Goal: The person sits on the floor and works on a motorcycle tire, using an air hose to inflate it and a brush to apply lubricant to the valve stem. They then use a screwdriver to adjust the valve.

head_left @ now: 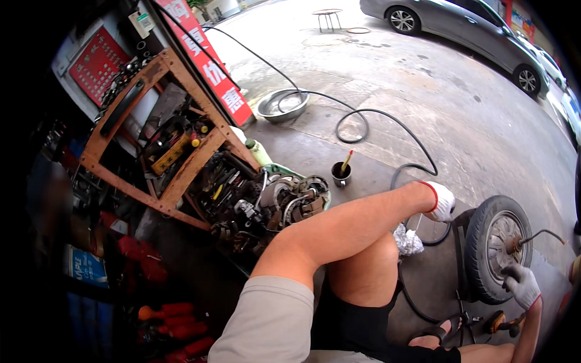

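A grey car (469, 35) is the biggest thing, parked far off on the pale ground. A rusty orange frame (209, 148) leans at the left, with tools and metal parts in and around it. The wheel (480, 245) stands upright at the right, with a bent metal rod (541, 235) sticking out of its middle. A round metal basin (283, 109) sits near the top, and part of a long black hose (387, 111) lies in it. The left arm (357, 227) bends at the elbow and goes over the knee toward the wheel. Its gloved left hand (442, 201) hangs near the top of the wheel, fingers curled in; I cannot tell if it holds something. The right arm bends up from below, and the gloved right hand (522, 286) is at the wheel's lower side, fingers bent toward it; I cannot tell if they grip. A small metal cup (341, 177) sits on the floor.
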A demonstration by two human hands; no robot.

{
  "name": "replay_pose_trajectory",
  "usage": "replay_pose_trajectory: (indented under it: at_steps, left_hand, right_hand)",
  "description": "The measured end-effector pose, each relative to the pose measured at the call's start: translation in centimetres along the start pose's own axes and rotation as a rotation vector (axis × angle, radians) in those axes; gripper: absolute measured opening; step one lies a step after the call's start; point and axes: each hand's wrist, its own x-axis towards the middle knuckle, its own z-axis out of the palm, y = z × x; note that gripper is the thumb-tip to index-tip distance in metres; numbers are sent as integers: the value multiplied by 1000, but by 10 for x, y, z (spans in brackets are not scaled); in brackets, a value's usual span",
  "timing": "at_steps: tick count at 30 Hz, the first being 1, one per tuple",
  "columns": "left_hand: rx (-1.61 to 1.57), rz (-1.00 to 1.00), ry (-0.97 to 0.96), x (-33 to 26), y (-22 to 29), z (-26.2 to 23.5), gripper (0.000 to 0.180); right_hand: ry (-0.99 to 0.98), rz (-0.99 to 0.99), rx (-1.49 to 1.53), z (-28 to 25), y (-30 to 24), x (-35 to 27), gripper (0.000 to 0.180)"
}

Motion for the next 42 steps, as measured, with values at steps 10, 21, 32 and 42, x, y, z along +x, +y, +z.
replay_pose_trajectory:
  at_steps: [10,21,32,42]
  left_hand:
    - [-195,-237,758,-40,-36,-44,33]
    - [-23,-771,1267,-299,-153,-51,25]
    - [22,-1719,811,-605,-264,12,39]
    - [117,-1298,934,-696,-399,75,33]
  right_hand:
    - [-98,-173,4,17,-9,33,23]
    - [-195,-76,-53,24,3,53,25]
    - [-302,105,-53,29,46,51,28]
    - [-256,155,-439,22,29,40,38]
